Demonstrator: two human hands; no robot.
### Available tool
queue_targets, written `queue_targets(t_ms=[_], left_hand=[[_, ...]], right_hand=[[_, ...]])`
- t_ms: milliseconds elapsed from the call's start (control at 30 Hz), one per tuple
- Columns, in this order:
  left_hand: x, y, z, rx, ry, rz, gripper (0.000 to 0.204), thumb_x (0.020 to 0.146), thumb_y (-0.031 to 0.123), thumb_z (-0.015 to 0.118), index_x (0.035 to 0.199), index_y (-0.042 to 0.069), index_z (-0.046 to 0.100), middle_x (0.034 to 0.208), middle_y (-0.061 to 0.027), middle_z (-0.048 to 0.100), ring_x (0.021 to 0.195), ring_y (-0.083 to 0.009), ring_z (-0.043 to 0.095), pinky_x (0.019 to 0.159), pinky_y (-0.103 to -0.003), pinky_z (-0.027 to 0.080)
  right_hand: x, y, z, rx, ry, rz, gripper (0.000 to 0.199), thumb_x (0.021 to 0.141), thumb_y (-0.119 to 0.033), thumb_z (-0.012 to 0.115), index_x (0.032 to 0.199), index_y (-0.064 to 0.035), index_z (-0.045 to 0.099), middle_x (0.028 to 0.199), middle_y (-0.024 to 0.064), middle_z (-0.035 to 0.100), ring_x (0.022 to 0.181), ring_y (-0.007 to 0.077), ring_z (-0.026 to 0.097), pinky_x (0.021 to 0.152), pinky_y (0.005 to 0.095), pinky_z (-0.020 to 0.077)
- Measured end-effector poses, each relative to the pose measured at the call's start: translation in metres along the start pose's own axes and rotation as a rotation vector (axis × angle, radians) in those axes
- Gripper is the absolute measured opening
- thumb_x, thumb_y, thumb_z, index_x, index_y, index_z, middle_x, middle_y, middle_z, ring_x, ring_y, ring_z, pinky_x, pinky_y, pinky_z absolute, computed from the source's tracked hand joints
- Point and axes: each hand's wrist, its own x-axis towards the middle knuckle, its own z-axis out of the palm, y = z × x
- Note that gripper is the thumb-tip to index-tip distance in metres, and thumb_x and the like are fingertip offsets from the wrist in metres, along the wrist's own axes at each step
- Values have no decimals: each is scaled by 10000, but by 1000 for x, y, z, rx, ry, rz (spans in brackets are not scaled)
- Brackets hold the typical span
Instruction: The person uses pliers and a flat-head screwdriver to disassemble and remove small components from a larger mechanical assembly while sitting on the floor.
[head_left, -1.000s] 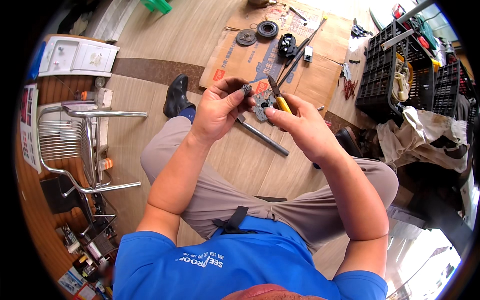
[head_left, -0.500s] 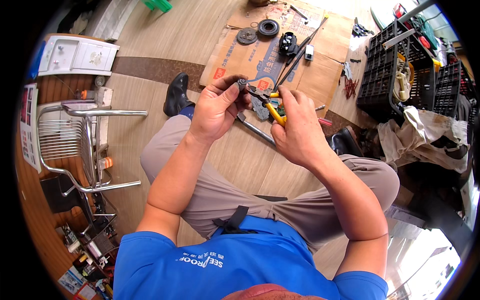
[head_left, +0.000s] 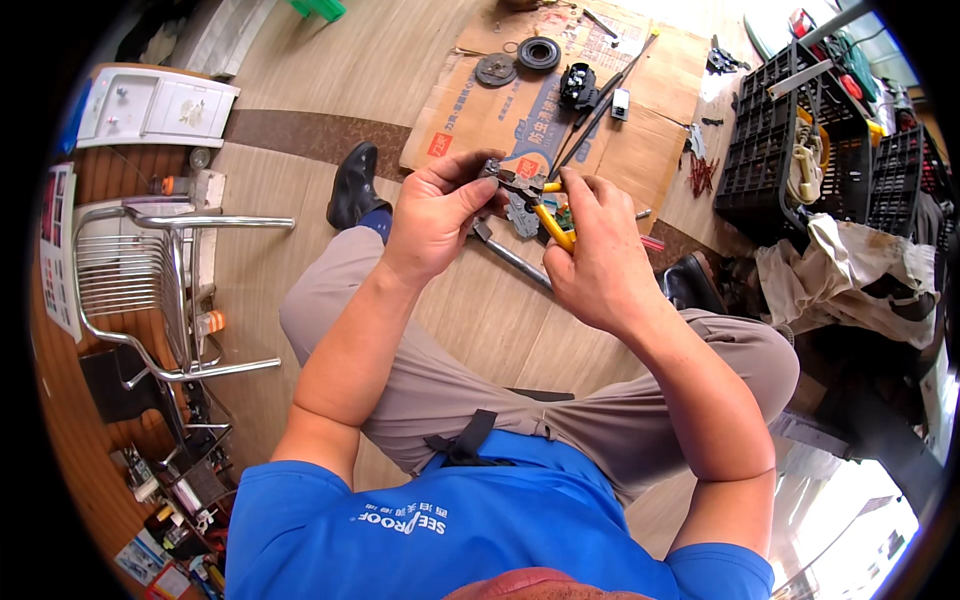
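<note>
My left hand (head_left: 440, 212) pinches a small dark part (head_left: 491, 168) between thumb and fingers; its exact kind is too small to tell. In my right hand (head_left: 600, 240) is a pair of pliers (head_left: 552, 222) with yellow handles, the fingers wrapped round the grips. The jaws of the pliers point left and reach the small dark part; whether they bite on it I cannot make out. Just below the jaws, a grey flat metal piece (head_left: 521, 215) shows on the floor. A metal bar (head_left: 512, 258) lies beneath my hands.
Ahead lies flattened cardboard (head_left: 470, 115) with a black ring-shaped wheel (head_left: 539, 54), a grey disc (head_left: 495, 69), a black mechanism (head_left: 577, 86) and long dark rods (head_left: 612, 88). Black crates (head_left: 745, 150) stand at the right, near red screws (head_left: 702, 174). A metal-framed chair (head_left: 180, 300) is at the left.
The small dark part in my left hand has turned slightly and shifted a little right. The pliers have moved slightly with it; both hands keep their grip.
</note>
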Motion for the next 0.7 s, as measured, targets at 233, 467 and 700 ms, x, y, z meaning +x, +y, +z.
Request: queue_targets(t_ms=[233,467,700], left_hand=[[1,-2,-2,31,12,-36,293,922,28,574,1205,-43,567,980,-84,666,810,-125,644,744,-247,540],[0,-2,-1,39,8,-69,303,953,93,541,1236,-15,555,956,-86,659,810,-168,646,726,-327,547],[1,-3,3,-1,-2,-78,311,985,167,498,1235,-7,559,934,-76,661,799,-141,644,739,-291,550]], right_hand=[[1,-1,-2,12,22,5,656,725,-58,585,1330,72,366,1216,284,434,1168,419,401,1033,451,339],[0,1,-2,-16,42,-20,647,721,-46,578,1322,70,369,1220,281,428,1189,422,389,1041,454,330],[0,2,-2,-33,52,-24,651,718,-39,588,1319,75,367,1231,279,426,1204,420,381,1048,454,322]])
